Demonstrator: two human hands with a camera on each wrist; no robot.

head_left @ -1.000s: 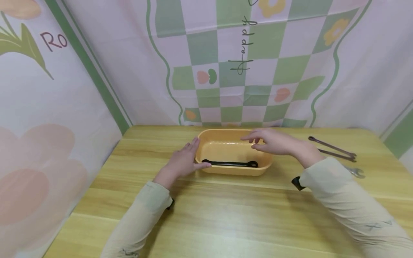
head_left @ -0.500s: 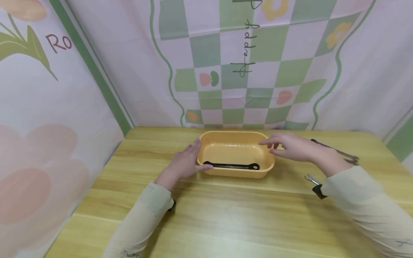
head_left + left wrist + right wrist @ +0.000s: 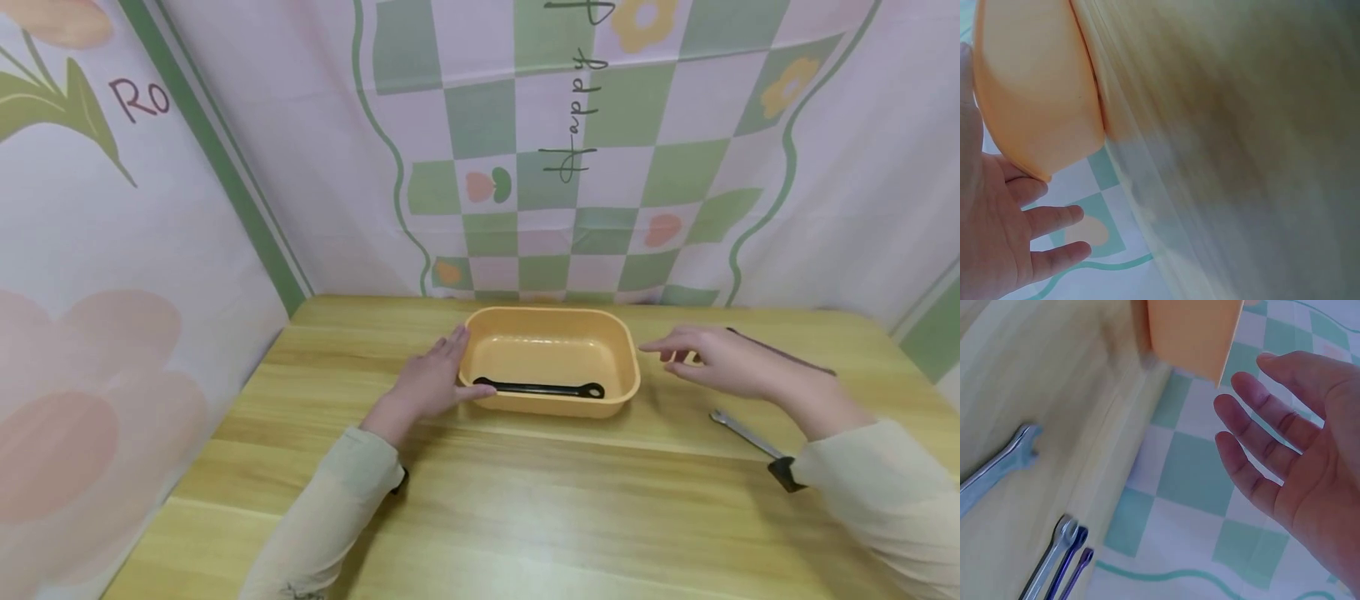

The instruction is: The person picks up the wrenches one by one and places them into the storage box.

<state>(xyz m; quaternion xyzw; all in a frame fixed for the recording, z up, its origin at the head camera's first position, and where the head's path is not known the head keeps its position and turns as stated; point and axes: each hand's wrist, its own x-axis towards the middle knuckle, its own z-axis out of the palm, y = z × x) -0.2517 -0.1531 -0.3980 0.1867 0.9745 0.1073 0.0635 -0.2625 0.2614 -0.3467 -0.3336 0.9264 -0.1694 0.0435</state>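
Observation:
A yellow-orange plastic bin [image 3: 555, 405] stands on the wooden table with a black wrench [image 3: 540, 388] lying inside along its front wall. My left hand [image 3: 429, 379] rests against the bin's left end, thumb over the front rim at the wrench's left tip. Its other fingers are extended and spread in the left wrist view. Just right of the bin, my right hand [image 3: 720, 358] hovers above the table, holding nothing, its fingers loosely bent. Below it lies a silver open-end wrench [image 3: 742, 433], partly covered by the right wrist.
A thin dark wrench [image 3: 780, 348] lies at the back right, mostly behind my right arm. The right wrist view shows another silver wrench end [image 3: 1063, 534] beside it. A patterned curtain [image 3: 547, 183] hangs right behind the table's back edge.
My right hand has moved from over the bin out to the right, past its right rim. More of the silver wrench shows. The left hand and black wrench stay in place.

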